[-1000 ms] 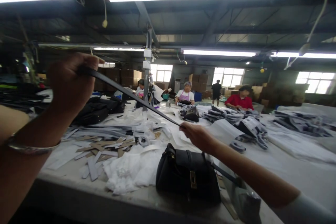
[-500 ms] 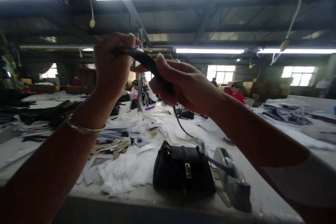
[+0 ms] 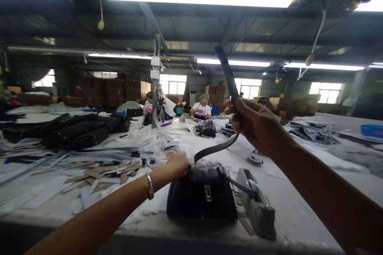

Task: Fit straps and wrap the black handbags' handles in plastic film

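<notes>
A black handbag (image 3: 202, 201) with a gold clasp stands upright near the table's front edge. My left hand (image 3: 178, 165) is closed at its upper left corner, fingertips hidden behind the bag's top. Raised to the right, my right hand (image 3: 255, 123) grips a black strap (image 3: 216, 150) between thumb and fingers. The strap's free end sticks up above that hand, while the lower length curves down to the bag's top beside my left hand. Close to the bag's right side is a grey tape dispenser (image 3: 259, 207), with a dark band running between the two.
Cardboard strips (image 3: 95, 173) and white paper scraps cover the left of the white table (image 3: 302, 211). Black bags or bag parts (image 3: 86, 129) are heaped farther left. A person (image 3: 202, 108) sits across the table, and another is partly behind a pole (image 3: 155, 83).
My left hand has left the raised strap and come down to the bag's upper left corner. The right hand has moved right, and the strap now stands upright in it.
</notes>
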Demonstrator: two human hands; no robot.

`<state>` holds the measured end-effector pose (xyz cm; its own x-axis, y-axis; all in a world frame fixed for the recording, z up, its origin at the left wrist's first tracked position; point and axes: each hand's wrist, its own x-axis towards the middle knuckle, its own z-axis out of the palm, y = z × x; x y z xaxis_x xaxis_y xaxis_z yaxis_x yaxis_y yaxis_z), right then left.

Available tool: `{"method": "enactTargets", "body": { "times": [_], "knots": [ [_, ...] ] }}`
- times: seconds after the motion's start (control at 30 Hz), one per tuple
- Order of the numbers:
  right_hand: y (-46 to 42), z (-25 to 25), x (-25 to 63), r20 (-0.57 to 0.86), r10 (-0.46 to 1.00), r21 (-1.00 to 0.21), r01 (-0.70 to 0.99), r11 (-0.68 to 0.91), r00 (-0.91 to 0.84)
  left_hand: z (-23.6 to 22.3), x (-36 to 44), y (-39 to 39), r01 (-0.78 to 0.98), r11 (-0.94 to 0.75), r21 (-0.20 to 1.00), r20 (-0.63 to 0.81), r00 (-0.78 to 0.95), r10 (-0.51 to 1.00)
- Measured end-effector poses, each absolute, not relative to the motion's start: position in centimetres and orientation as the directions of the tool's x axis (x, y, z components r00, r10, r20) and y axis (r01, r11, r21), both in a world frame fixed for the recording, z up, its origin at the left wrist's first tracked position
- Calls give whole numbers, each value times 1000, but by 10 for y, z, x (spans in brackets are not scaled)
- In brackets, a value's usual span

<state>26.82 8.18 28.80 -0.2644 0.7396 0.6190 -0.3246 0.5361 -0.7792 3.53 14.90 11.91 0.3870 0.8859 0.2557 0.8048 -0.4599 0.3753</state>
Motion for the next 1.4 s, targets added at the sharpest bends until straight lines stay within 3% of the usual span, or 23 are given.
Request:
{"method": "enactTargets", "body": {
  "times": [0.2, 0.33, 0.43, 0.67, 0.87, 1.0, 1.2, 1.4],
  "knots": [
    [91, 265, 283, 573, 785, -812, -297, 503, -237, 128, 10, 153, 647, -430, 630, 323, 285, 903],
    [102, 245, 287, 526, 820, -838, -301, 454, -227, 115, -4, 147, 413, -377, 829, 356, 130, 925],
    [107, 230, 283, 437, 850, -892, -263, 367, -295, 107, -4, 142, 220, -367, 904, 362, 64, 930],
    [107, 185, 256, 214, 825, -972, -31, 232, -523, 107, 4, 133, -51, -407, 912, 407, -8, 913],
    [106, 143, 244, 60, 886, -998, -25, 54, -460, 104, 3, 131, -82, -436, 896, 428, -99, 899],
    [104, 128, 243, 65, 884, -998, -27, 59, -463, 106, 0, 132, 14, -501, 865, 495, -186, 849],
    [107, 109, 239, 76, 844, -995, -95, 30, -531, 123, -6, 123, 246, -550, 798, 594, -168, 787],
    [107, 91, 238, 87, 836, -978, -208, -33, -542, 125, -13, 122, 93, -458, 884, 467, -168, 868]
  ]
}}
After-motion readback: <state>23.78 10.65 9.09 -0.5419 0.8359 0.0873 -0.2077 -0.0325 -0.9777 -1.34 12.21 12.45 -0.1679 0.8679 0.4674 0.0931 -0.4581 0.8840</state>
